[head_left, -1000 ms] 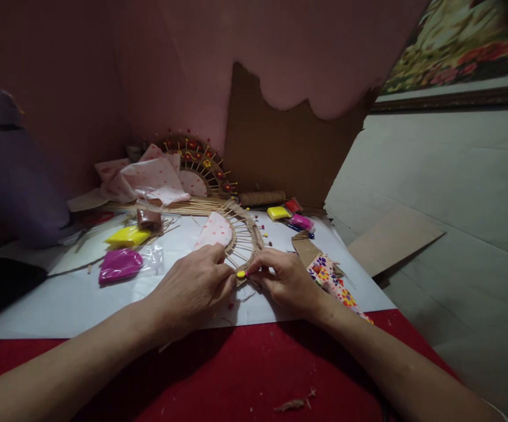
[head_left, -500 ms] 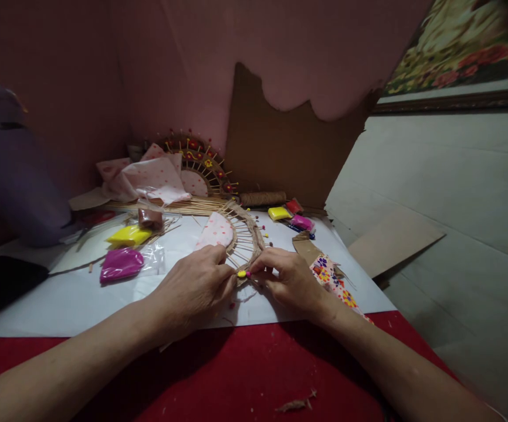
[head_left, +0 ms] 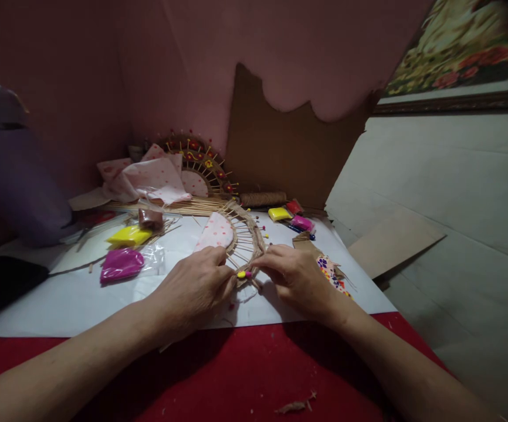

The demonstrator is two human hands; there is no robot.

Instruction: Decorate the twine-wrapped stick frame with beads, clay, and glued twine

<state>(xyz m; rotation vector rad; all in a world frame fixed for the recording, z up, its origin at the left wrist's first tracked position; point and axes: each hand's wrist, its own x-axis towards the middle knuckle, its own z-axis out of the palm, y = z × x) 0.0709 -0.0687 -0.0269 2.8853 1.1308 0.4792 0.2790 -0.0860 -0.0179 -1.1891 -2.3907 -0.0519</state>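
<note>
A half-round woven fan (head_left: pixel 241 235) of thin sticks and brown twine, with pink dotted cloth at its middle, lies on white paper (head_left: pixel 82 299). My left hand (head_left: pixel 195 288) is closed on its near rim. Small yellow and pink clay beads (head_left: pixel 244 274) sit on the rim between my fingertips. My right hand (head_left: pixel 295 278) pinches the rim right beside those beads.
Magenta clay (head_left: pixel 121 264), yellow clay (head_left: pixel 129 235) and a brown block (head_left: pixel 150 218) lie at the left. A finished decorated fan (head_left: pixel 201 164) leans at the back by pink cloth (head_left: pixel 152 176), loose sticks and a twine spool (head_left: pixel 263 198). Flowered cloth (head_left: pixel 333 275) and cardboard (head_left: pixel 392 237) lie right.
My right hand has shifted slightly up and left along the rim, covering more of the flowered cloth. My left hand has stayed on the fan.
</note>
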